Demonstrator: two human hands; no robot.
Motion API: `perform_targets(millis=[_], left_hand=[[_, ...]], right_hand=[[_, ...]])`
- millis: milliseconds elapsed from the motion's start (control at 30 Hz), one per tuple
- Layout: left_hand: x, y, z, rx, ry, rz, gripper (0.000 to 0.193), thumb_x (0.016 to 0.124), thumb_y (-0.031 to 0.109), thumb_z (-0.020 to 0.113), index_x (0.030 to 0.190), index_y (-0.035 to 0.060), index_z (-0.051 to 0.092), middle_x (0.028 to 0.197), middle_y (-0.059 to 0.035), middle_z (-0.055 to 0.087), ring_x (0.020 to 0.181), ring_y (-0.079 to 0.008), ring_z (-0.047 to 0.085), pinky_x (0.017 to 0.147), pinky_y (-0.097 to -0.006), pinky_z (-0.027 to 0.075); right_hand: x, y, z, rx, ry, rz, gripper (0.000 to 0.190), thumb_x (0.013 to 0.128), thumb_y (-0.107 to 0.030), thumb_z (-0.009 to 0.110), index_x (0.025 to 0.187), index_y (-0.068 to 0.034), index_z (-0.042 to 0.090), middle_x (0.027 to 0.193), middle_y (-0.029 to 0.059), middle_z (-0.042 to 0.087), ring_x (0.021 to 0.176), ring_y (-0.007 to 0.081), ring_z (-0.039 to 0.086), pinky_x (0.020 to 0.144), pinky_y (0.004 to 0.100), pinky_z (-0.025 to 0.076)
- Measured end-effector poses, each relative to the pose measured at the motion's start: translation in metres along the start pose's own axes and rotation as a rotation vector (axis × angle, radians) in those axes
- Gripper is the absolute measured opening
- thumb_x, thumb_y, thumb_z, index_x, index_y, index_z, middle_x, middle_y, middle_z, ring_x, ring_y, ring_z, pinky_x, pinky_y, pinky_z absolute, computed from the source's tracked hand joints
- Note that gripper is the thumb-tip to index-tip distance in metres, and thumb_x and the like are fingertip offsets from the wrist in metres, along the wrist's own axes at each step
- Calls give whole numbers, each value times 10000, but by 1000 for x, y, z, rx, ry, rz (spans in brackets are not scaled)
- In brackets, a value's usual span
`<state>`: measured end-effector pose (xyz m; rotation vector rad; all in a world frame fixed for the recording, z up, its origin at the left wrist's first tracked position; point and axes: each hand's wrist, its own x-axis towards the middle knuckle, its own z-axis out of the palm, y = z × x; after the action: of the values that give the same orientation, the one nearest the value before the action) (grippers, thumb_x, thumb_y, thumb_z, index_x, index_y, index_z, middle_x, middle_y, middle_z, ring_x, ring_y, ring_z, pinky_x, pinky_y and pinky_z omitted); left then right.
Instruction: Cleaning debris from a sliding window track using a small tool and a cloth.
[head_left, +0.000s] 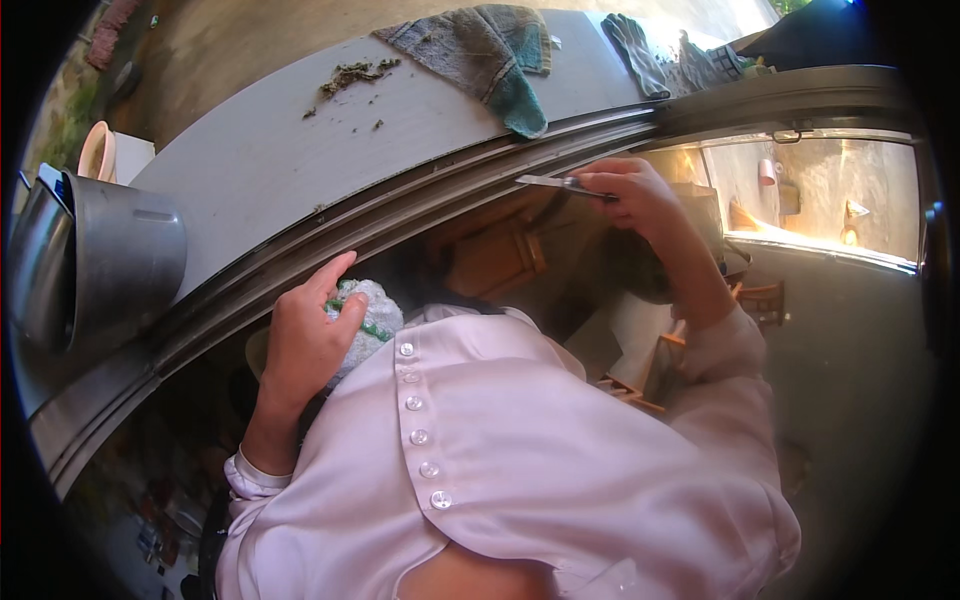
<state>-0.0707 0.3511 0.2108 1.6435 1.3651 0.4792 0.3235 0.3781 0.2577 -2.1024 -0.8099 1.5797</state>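
My right hand (628, 189) grips a small knife (546, 181) by its dark handle. Its blade points left, just above the inner edge of the metal window track (420, 206). In my left hand (311, 330) is a bunched white cloth (367, 319) with green stitching, pressed between thumb and palm. The index fingertip of that hand is at the track's near edge. Dark specks of dirt show along the grooves.
Beyond the track, a pale ledge (255, 165) bears a clump of dirt (349, 79), a grey-and-teal towel (480, 60) and work gloves (636, 56). A metal pot (131, 255) stands at the left. Wooden furniture (495, 259) lies below, in the room.
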Motion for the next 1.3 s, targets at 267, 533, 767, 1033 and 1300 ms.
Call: perform_targets(millis=[267,533,767,1033,1300], left_hand=[[0,4,-2,56,-37,-62,488,828,220,657,1270,14,631,962,-258,679,772,-335,661,741,-386,524],[0,1,1,5,-18,-28,494,836,206,674,1293,25,623,754,-144,571,597,-179,487,611,-311,464],[2,-5,2,-54,-30,-4,503,829,209,669,1292,19,623,777,-155,603,619,-176,509,627,-303,474],[5,-12,5,-88,-14,39,489,831,207,662,1283,21,632,806,-160,629,640,-164,525,645,-295,482],[5,-6,-3,-62,-69,-43,474,825,218,633,1257,24,640,1014,-247,691,765,-333,683,758,-373,543]], right_hand=[[1,-12,38,-57,-131,-4,211,925,-185,648,1070,-53,727,682,-1,569,473,11,382,406,181,246],[-1,-22,95,-211,-209,-132,241,938,-207,648,1100,-46,724,707,-23,579,525,12,441,440,175,297],[3,-15,102,-129,-249,-124,252,941,-200,651,1115,-31,720,694,-22,575,517,12,434,439,180,306],[5,-24,134,-180,-350,-144,230,950,-179,645,1112,-34,720,685,-21,572,532,9,437,442,168,295],[12,-22,134,-114,-433,-127,239,948,-172,649,1131,-34,717,703,-8,585,526,11,434,443,165,292]])
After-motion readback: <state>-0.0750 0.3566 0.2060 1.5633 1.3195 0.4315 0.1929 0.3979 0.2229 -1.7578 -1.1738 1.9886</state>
